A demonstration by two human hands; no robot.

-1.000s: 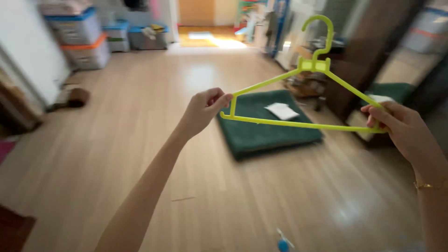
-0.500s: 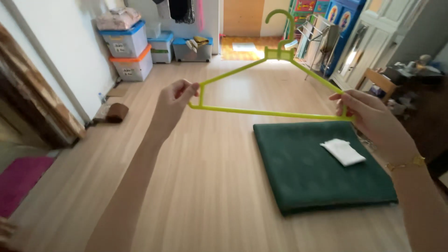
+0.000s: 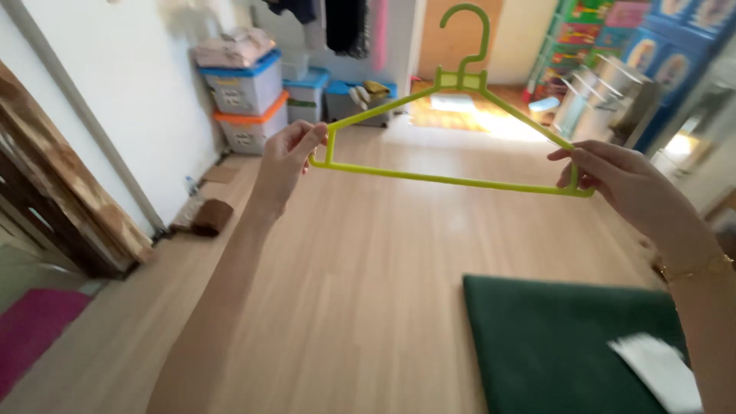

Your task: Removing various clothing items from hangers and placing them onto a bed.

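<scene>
I hold a lime-green plastic clothes hanger [image 3: 448, 178] upright in front of me, hook pointing up. My left hand [image 3: 285, 159] pinches its left corner between thumb and fingers. At the other end my right hand [image 3: 617, 184] grips the right corner; a thin gold bracelet sits on that wrist. Below the hanger, at the lower right, a dark green folded mat [image 3: 560, 345] lies on the wooden floor [image 3: 368, 268] with a white folded cloth [image 3: 658, 372] on top of it.
Stacked plastic storage boxes [image 3: 245, 100] with blue and orange lids stand against the white wall at the back left. A brown wooden panel [image 3: 61, 192] leans at the left, a pink rug [image 3: 31, 330] beneath it. Colourful cabinets [image 3: 652, 54] and a metal rack stand at the back right.
The view has tilted up, so the green mat and white cloth slid toward the bottom right. Both hands keep the same hold on the hanger's ends, with the hanger level.
</scene>
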